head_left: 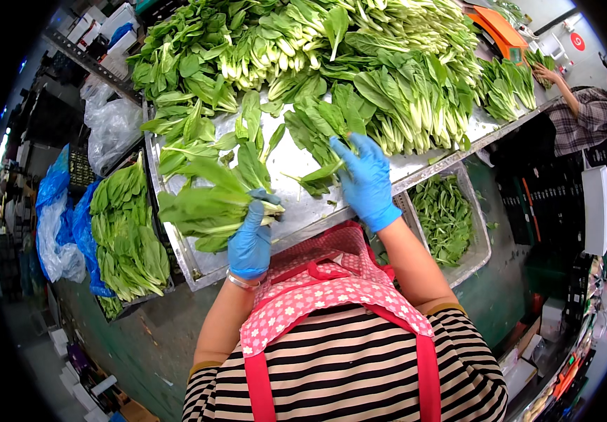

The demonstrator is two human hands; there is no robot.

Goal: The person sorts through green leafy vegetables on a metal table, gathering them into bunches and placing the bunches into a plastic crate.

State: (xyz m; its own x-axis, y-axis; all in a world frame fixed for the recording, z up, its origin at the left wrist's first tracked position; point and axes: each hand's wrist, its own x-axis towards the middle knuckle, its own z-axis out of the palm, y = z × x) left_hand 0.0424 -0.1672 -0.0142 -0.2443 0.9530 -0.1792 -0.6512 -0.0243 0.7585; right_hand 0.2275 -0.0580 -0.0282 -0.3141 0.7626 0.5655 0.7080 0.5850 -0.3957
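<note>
My blue-gloved left hand (250,235) is closed around the stem ends of a bunch of leafy greens (205,207), held over the near left part of the metal table (296,214). My blue-gloved right hand (365,179) reaches onto a loose pile of greens (321,126) in the middle, fingers bent but apart, touching the leaves; its thumb is partly unclear. Loose leaves (250,162) lie between my hands, and large heaps of pale-stemmed greens (416,105) cover the back and right of the table.
Left stand a crate of greens (124,232) and plastic bags (61,225). A tub of greens (444,218) sits below the table's right edge. At upper right, a co-worker in a checked shirt (577,123) touches greens near an orange device (500,32). Dark stacked crates (528,197) stand right.
</note>
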